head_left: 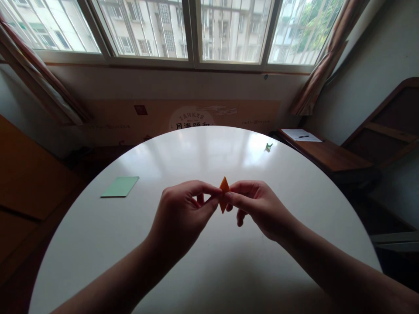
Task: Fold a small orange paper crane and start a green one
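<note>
Between my two hands, above the middle of the white table, is a small orange folded paper (224, 184) in a narrow diamond shape, its points facing up and down. My left hand (185, 209) pinches its left side between thumb and forefinger. On the right side, my right hand (257, 203) grips it with thumb and forefinger, the other fingers curled loosely below. The fingertips cover the middle of the paper.
A stack of light green square paper (120, 186) lies at the left of the round white table (203, 152). Near the far right edge sits a small green folded paper figure (269, 147). Beyond it, a brown side table (340, 152) bears a white sheet (294, 136) and a pen (303, 136).
</note>
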A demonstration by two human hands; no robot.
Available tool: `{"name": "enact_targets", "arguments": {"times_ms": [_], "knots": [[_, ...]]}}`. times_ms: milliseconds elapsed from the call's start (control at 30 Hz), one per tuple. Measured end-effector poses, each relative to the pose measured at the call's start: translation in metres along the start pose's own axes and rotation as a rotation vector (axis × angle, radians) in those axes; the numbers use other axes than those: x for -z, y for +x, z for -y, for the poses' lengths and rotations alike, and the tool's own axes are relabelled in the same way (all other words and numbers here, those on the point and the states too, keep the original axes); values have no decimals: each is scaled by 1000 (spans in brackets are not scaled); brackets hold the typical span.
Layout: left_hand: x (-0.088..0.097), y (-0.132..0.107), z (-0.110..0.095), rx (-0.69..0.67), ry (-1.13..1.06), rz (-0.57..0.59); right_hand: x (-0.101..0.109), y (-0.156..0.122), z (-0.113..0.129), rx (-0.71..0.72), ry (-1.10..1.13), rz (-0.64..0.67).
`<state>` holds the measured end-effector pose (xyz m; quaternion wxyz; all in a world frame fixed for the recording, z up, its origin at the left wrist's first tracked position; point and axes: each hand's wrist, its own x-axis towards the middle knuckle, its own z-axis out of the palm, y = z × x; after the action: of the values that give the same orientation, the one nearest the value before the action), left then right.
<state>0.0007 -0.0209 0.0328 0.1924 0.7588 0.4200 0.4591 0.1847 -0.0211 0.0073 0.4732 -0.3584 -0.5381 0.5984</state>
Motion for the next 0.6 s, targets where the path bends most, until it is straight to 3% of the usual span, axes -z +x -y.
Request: {"name": "enact_targets", "arguments": {"times_ms": [133, 267, 433, 600], "knots": [[-2, -1, 2, -90, 49, 10, 1, 3, -3, 4, -12, -13], [-2, -3, 3, -85, 32, 44, -1, 4, -4, -20, 0, -50], [0, 0, 2, 123, -77, 57, -3, 2, -2, -49, -19, -102], [2, 8, 3, 297, -200, 188, -2, 1, -1, -70, -34, -115]]}}
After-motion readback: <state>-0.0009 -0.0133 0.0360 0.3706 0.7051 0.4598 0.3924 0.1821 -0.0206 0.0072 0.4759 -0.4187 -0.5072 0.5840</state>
